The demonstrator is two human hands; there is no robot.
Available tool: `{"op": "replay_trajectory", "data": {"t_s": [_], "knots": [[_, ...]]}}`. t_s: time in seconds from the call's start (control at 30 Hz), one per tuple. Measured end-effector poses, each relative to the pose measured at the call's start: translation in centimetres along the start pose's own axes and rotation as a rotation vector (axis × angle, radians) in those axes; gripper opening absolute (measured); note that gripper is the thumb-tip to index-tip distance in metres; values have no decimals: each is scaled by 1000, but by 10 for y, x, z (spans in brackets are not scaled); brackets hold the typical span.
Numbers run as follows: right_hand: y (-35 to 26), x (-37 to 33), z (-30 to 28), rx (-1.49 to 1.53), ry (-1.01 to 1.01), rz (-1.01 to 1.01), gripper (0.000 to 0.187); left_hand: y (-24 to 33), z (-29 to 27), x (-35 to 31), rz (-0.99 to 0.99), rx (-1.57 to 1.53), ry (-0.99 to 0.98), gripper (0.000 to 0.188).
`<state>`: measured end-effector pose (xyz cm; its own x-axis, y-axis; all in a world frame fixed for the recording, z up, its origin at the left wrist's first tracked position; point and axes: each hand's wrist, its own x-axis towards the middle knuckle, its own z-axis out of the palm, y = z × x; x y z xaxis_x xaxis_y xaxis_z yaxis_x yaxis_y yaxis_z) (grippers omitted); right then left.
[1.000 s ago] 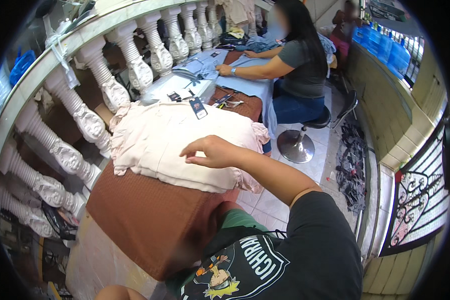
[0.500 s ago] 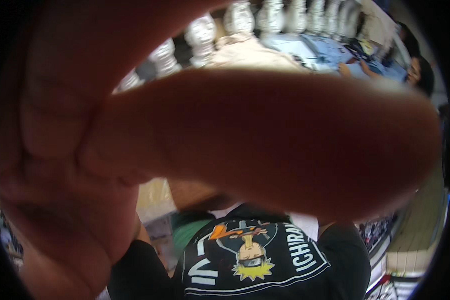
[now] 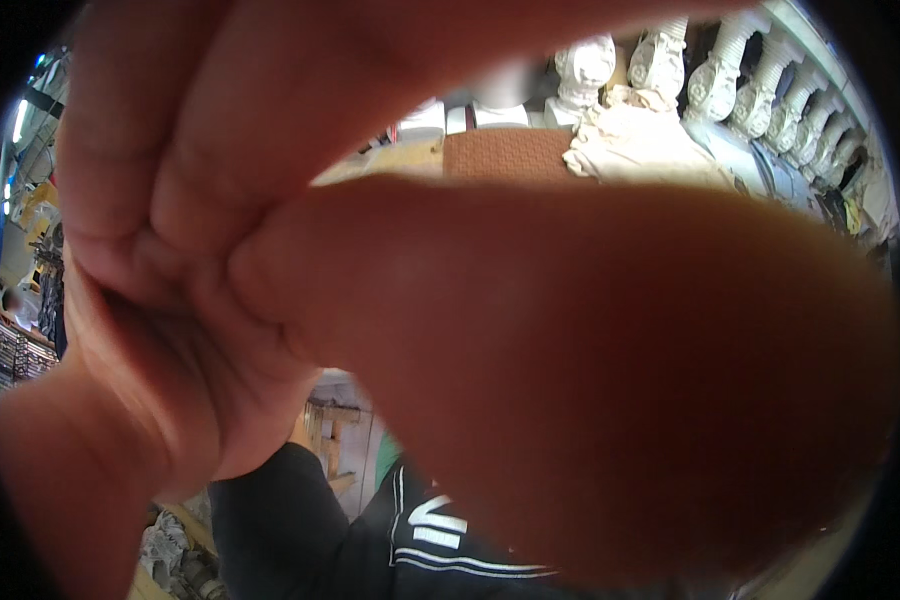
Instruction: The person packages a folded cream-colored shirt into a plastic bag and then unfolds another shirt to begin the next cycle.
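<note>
My left hand (image 3: 300,290) fills most of the view, very close and blurred, palm side showing. One finger stretches right across the middle, apart from the other fingers, which run up past the top edge. Their tips are out of sight, so any contact there is hidden; the visible palm holds nothing. My right hand is not in view. Behind the hand, a cream cloth (image 3: 645,145) lies crumpled beside a brown patterned mat (image 3: 505,155). Below, a dark sleeve (image 3: 270,520) and my black shirt (image 3: 440,560) with white print show.
A row of white, ornate shapes with ribbed necks (image 3: 715,85) lines the far side. Blue fabric (image 3: 730,150) lies near them at the right. At the left are metal racks (image 3: 15,355) and a lit tube lamp (image 3: 20,120). A wooden frame (image 3: 340,440) stands low down.
The view has swung, bringing the brown mat and left-side racks into sight. The cream cloth now sits further right. The stretched finger covers more of the lower right, and the people there are no longer visible.
</note>
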<state>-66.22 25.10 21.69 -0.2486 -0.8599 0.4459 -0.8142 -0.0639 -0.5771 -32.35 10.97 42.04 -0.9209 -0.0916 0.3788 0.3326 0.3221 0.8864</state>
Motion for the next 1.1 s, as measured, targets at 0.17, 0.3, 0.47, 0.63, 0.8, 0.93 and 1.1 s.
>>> {"op": "replay_trajectory", "data": {"t_s": [0.17, 0.3, 0.47, 0.63, 0.8, 0.93, 1.1], "knots": [[14, 14, 17, -13, -52, 19, 22, -34, -10, 13, 93, -213, -198, 73], [28, 13, 15, -21, -72, 136, 22, -74, -64, 33, 291, -250, -4, 80], [42, 25, 44, -3, -145, 169, 21, -214, -166, 72, 329, 718, 1134, 24], [45, 45, 76, -102, -311, 159, 21, -403, -256, 94, -253, 1200, 1117, 59], [49, 71, 90, -108, -345, 235, 22, -441, -261, 122, -682, 1101, 1026, 60], [57, 86, 99, -93, -333, 196, 22, -451, -255, 119, -652, 1142, 1059, 55], [57, 93, 105, -147, -375, 99, 22, -435, -259, 119, -737, 1133, 962, 61]]}}
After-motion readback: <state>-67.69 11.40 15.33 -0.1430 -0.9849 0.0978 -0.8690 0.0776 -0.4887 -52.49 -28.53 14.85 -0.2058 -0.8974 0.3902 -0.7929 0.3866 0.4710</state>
